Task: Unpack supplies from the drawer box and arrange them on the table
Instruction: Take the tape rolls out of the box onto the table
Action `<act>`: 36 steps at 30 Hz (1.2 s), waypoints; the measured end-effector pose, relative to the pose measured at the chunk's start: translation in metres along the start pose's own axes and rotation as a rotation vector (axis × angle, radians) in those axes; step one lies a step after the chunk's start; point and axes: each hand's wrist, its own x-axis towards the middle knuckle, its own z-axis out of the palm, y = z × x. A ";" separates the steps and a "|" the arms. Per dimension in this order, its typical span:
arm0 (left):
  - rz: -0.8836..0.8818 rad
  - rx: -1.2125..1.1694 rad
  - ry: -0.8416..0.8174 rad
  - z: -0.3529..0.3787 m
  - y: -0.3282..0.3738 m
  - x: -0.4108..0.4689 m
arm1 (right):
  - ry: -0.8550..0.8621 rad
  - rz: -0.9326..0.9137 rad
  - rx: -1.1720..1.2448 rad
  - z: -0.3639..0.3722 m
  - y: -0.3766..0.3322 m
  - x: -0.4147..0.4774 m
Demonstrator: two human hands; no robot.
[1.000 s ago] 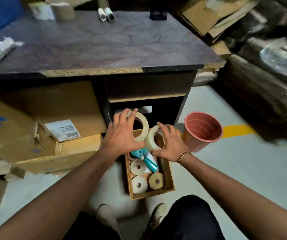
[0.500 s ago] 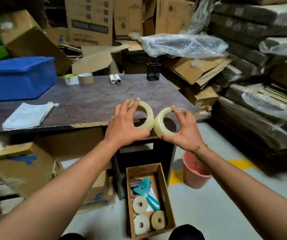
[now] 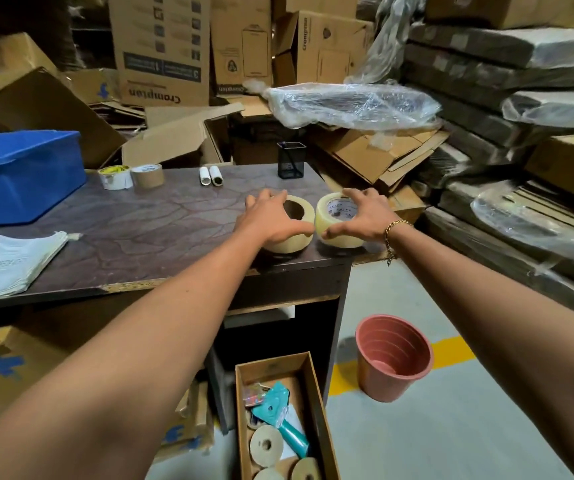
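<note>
On table [image 3: 133, 230], near front right corner: both rolls now set down, no longer held up in air. Left hand [image 3: 271, 220] clamped over left tape roll [image 3: 294, 237], pale beige. Right hand [image 3: 365, 216] clamped over right tape roll [image 3: 334, 220], translucent, printed core. Rolls touching.

Two rolls of pale clear tape lie flat, side by side and nearly touching, at the near right corner of the table [image 3: 161, 216], a dark veined top with a chipped front edge. The left tape roll [image 3: 290, 232] shows its open core; the right tape roll [image 3: 337, 220] bears a printed inner label. The drawer box [image 3: 315, 386], brown and open-topped, sits on the floor below, containing a teal tape dispenser [image 3: 284, 415] and several cream rolls [image 3: 266, 445] lying flat.
</note>
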 end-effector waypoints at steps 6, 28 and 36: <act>-0.009 -0.021 0.000 0.020 0.000 0.004 | -0.052 0.042 0.062 0.013 0.011 0.003; 0.223 -0.103 0.167 0.164 -0.125 -0.160 | 0.183 -0.120 0.454 0.192 0.036 -0.168; 0.139 0.036 -0.097 0.290 -0.216 -0.188 | -0.320 -0.004 0.340 0.367 0.068 -0.203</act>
